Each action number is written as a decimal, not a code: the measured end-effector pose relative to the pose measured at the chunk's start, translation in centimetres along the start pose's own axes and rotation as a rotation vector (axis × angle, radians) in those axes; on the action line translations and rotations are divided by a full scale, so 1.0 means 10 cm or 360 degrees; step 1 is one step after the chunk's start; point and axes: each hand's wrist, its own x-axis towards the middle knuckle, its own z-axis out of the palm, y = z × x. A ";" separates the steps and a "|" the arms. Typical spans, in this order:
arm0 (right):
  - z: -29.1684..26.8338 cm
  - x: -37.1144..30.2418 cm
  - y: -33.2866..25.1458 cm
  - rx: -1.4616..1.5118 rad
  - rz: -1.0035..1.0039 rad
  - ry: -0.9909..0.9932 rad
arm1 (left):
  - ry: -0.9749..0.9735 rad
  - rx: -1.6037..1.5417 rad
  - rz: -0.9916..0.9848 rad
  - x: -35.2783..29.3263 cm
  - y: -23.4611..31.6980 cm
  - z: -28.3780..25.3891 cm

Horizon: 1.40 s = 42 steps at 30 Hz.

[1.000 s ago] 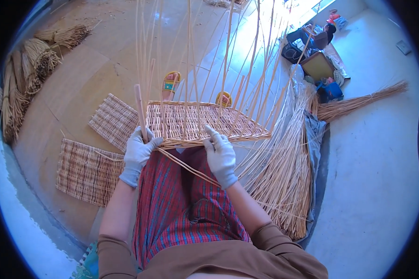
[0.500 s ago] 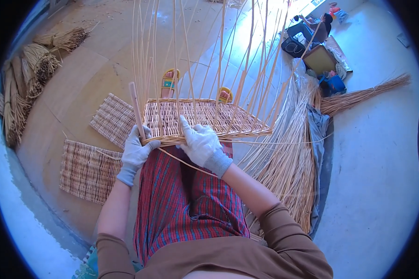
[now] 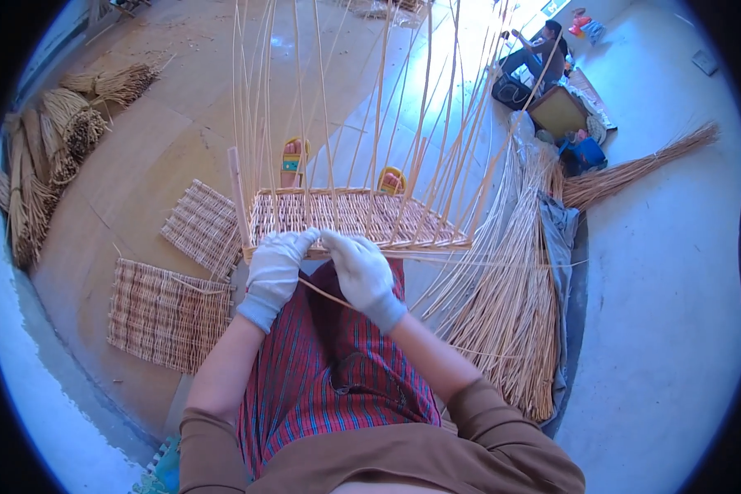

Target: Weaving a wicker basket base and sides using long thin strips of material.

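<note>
A flat woven wicker basket base (image 3: 329,212), with tall thin wicker stakes (image 3: 377,123) standing up from its edges, rests over my lap. My left hand (image 3: 276,265), in a white glove, is closed on the near edge, left of its middle. Beside it, my gloved right hand (image 3: 358,267) has its fingers pressed together at the same edge, the fingertips of both hands almost touching. What lies right under the fingertips is hidden. A loose wicker strand (image 3: 325,292) slants out below the edge between my hands. A thicker peeled stick (image 3: 238,189) stands at the left corner.
Two woven wicker panels (image 3: 169,317) lie on the floor to the left. Bundles of wicker rods (image 3: 78,119) are stacked farther left. At right spreads a large sheaf of pale rods (image 3: 502,329), with a brown bundle (image 3: 642,169) beyond. Another person (image 3: 543,58) sits far right.
My left hand has moved right along the near edge, away from the corner stick, to meet the right hand. My right hand's pointing forefinger has drawn back toward the edge.
</note>
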 end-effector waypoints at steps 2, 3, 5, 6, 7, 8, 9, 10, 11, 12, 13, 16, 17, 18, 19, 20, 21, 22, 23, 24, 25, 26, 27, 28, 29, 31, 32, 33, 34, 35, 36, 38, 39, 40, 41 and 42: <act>-0.06 -0.30 -0.08 0.0339 0.0279 0.0097 | 0.0117 -0.0077 0.0123 0.01 -0.03 0.04; -0.05 -0.29 -0.05 0.0798 0.0849 0.0065 | 0.0124 -0.0082 0.0109 -0.01 -0.04 0.05; -0.07 -0.13 0.16 0.1114 0.1517 0.0238 | 0.0129 -0.0095 0.0087 -0.01 -0.04 0.08; -0.07 0.06 0.30 0.0926 0.1200 0.0467 | 0.0125 -0.0133 0.0030 0.00 0.02 0.08; -0.03 0.26 0.36 0.0750 0.0879 0.0674 | 0.0144 -0.0168 0.0030 -0.03 -0.06 0.19; -0.03 0.48 0.48 0.0597 0.0467 0.0588 | 0.0130 -0.0184 0.0066 0.01 0.04 0.23; -0.02 0.71 0.57 0.0442 0.0057 0.0494 | 0.0137 -0.0198 0.0040 0.05 0.16 0.24; 0.02 0.97 0.34 -0.0047 0.0240 0.0229 | 0.0152 -0.0183 -0.0036 0.02 0.15 0.23; -0.01 1.22 0.09 -0.0545 0.0411 -0.0040 | 0.0031 -0.0031 -0.0095 -0.01 0.13 0.23; -0.02 1.34 0.13 -0.0541 0.0500 -0.0187 | 0.0036 -0.0028 -0.0089 -0.02 0.13 0.25; -0.06 1.31 0.16 -0.0545 0.0499 -0.0182 | 0.0047 0.0093 -0.0050 -0.02 0.12 0.27; -0.28 0.84 0.17 0.0572 0.0560 0.0402 | 0.0220 0.0169 0.0039 -0.12 0.00 0.25; -0.40 0.47 0.30 0.0256 0.0629 0.0370 | 0.0257 0.0197 0.0128 -0.10 -0.01 0.24; -0.45 0.13 0.53 -0.0075 0.0695 0.0352 | 0.0294 0.0219 0.0234 -0.03 0.01 0.24; -0.37 -0.17 0.69 0.0027 0.0798 0.0317 | 0.0334 0.0094 0.0265 0.05 0.06 0.27; -0.23 -0.34 0.76 0.0142 0.0907 0.0286 | 0.0313 0.0091 0.0264 0.07 0.10 0.25; -0.17 -0.13 0.31 0.0169 0.0887 0.0201 | 0.0282 0.0130 0.0198 -0.05 0.00 0.19; -0.14 0.04 0.13 0.0028 0.0677 0.0217 | 0.0282 0.0097 0.0197 -0.06 0.00 0.17; -0.08 0.20 0.07 -0.0111 0.0470 0.0235 | 0.0247 0.0066 0.0187 -0.06 0.02 0.15; -0.01 0.33 0.10 -0.0397 0.0491 0.0135 | 0.0225 0.0044 0.0173 -0.03 0.04 0.14; 0.02 0.42 0.20 -0.0537 0.0549 0.0020 | 0.0237 0.0016 0.0153 -0.01 0.07 0.15; 0.05 0.46 0.29 -0.0676 0.0604 -0.0096 | 0.0244 0.0018 0.0151 0.02 0.07 0.17; 0.10 0.46 0.31 -0.0642 0.0582 -0.0035 | 0.0248 0.0076 0.0205 0.04 0.05 0.19; 0.12 0.46 0.35 -0.0635 0.0563 -0.0042 | 0.0254 0.0135 0.0258 0.04 0.04 0.21; 0.12 0.47 0.40 -0.0508 0.0680 -0.0211 | 0.0199 0.0260 0.0234 0.04 0.04 0.22; 0.01 0.55 0.41 -0.0295 0.0829 -0.0573 | 0.0408 0.0382 0.0330 0.02 0.10 0.16; -0.02 0.56 0.31 -0.0258 0.0696 -0.0442 | 0.0613 0.0507 0.0436 0.00 0.13 0.11; -0.07 0.55 0.25 -0.0235 0.0572 -0.0302 | 0.0550 0.0513 0.0535 0.04 0.21 0.09; -0.03 0.54 0.29 -0.0143 0.0358 -0.0044 | 0.0327 0.0492 0.0443 0.10 0.31 0.12; 0.05 0.51 0.33 0.0020 0.0408 -0.0051 | 0.0103 0.0468 0.0351 0.17 0.40 0.16; 0.13 0.49 0.42 0.0177 0.0455 -0.0052 | -0.0380 0.0371 0.0118 0.27 0.46 0.23; 0.25 0.55 0.46 0.0612 0.0806 -0.0363 | -0.0226 0.0395 0.0082 0.26 0.33 0.47; 0.27 0.59 0.53 0.0908 0.0918 -0.0419 | -0.0079 0.0412 0.0076 0.27 0.33 0.51; 0.31 0.59 0.57 0.1194 0.1060 -0.0417 | 0.0055 0.0515 0.0155 0.24 0.35 0.56; 0.36 0.59 0.60 0.1288 0.1161 -0.0267 | 0.0053 0.0507 0.0163 0.25 0.35 0.60; 0.43 0.59 0.55 0.1394 0.1260 -0.0130 | 0.0099 0.0548 0.0192 0.24 0.35 0.60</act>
